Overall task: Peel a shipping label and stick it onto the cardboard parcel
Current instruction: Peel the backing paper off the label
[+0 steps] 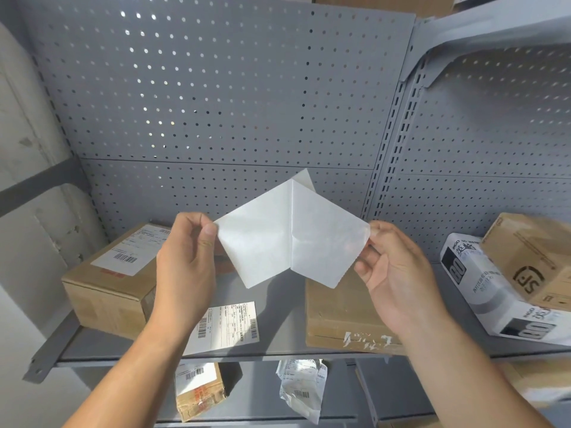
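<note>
A white shipping label sheet [287,239], blank side toward me and creased down its middle, hangs in the air above the grey shelf. My left hand [185,261] pinches its left corner between thumb and fingers. My right hand [389,267] pinches its right corner. Directly under the sheet sits a plain cardboard parcel [343,316] with torn tape scraps on its front edge. A printed label [227,325] lies flat on the shelf between my forearms.
A labelled cardboard box [108,285] stands at the left of the shelf [272,307]. A white carton [482,288] and a brown box [531,257] crowd the right. Below, a small box [199,387] and crumpled paper [301,387] lie. Pegboard [216,103] backs everything.
</note>
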